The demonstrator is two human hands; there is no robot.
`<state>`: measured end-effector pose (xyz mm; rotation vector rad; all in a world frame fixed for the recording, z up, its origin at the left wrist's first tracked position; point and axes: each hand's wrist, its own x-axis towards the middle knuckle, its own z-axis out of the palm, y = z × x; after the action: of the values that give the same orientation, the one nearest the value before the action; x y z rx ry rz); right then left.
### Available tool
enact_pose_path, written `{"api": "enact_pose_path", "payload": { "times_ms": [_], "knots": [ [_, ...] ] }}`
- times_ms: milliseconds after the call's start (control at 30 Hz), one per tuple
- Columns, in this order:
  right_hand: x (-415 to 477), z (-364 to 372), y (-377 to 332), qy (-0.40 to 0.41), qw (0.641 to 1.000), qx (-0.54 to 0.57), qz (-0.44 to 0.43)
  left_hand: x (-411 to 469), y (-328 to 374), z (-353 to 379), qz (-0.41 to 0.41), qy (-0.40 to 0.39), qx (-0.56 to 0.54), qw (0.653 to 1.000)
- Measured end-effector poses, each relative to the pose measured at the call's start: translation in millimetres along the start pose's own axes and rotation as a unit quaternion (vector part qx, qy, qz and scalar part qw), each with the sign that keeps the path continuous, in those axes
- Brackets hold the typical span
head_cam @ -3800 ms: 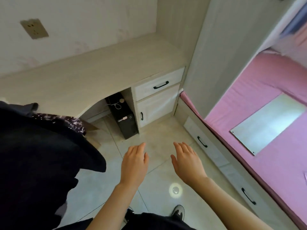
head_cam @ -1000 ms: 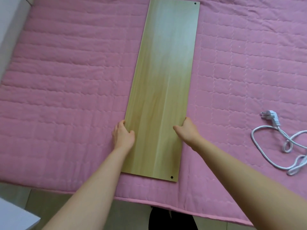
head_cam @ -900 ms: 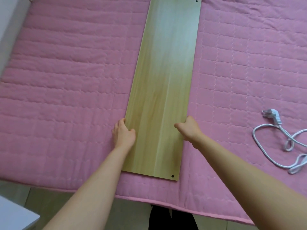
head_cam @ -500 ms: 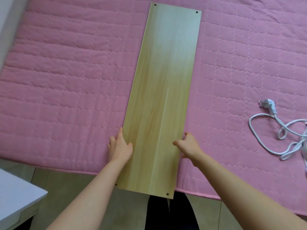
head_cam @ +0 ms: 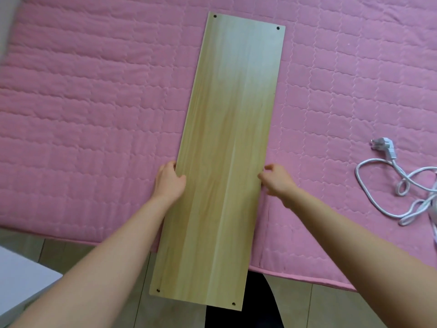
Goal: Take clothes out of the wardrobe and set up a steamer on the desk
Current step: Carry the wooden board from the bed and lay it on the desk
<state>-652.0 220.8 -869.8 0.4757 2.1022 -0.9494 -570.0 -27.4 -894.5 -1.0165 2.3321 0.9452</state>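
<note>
- A pink quilted bed cover [head_cam: 94,114] fills most of the view; its near edge runs above a grey tiled floor [head_cam: 94,256].
- A long pale wooden board [head_cam: 227,138] lies lengthwise across the bed's middle, with its near end jutting past the bed's near edge over the floor.
- The left hand [head_cam: 169,183] pinches the board's left long edge, thumb on top and fingers tucked beneath.
- The right hand [head_cam: 277,181] pinches the right long edge with curled fingers.
- A white power cord [head_cam: 356,174] lies looped near the bed's right side, well apart from the board.
- Its plug [head_cam: 385,147] rests on the cover.
</note>
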Motion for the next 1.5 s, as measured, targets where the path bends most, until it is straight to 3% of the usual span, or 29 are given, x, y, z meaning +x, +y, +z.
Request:
{"api": "enact_pose_path", "payload": {
  "times_ms": [133, 267, 467, 800, 967, 1100, 1333, 1500],
  "knots": [
    [23.7, -13.8, -30.4, -0.040, 0.997, 0.064, 0.009, 33.8, 34.7, -5.4, 0.039, -0.008, -0.023, 0.999],
    [23.0, -14.2, -32.0, -0.045, 0.998, 0.011, 0.041, 33.7, 38.0, -1.1, 0.011, -0.006, 0.009, 1.000],
    [-4.6, 6.0, -19.7, -0.043, 0.996, 0.021, 0.077, 2.6, 10.4, 3.1, -0.010, 0.020, -0.001, 1.000],
    [-59.9, 55.2, 42.8, -0.130, 0.981, 0.046, 0.135, -47.1, -58.7, -1.1, -0.137, 0.004, 0.016, 0.990],
    [-62.9, 59.8, 45.3, -0.148, 0.977, 0.048, 0.147, -43.1, -68.8, -4.5, -0.191, 0.005, -0.102, 0.976],
    [-63.7, 60.2, 36.6, -0.155, 0.978, -0.023, 0.134, -48.6, -55.6, -7.7, -0.214, 0.018, -0.191, 0.958],
    [-73.3, 48.0, 4.6, -0.148, 0.957, -0.248, -0.039, -69.5, -43.4, -15.3, -0.203, 0.063, -0.259, 0.942],
    [-85.0, 36.0, -36.7, -0.135, 0.898, -0.334, -0.252, -101.8, -32.6, -15.4, -0.171, 0.132, -0.223, 0.951]
  ]
}}
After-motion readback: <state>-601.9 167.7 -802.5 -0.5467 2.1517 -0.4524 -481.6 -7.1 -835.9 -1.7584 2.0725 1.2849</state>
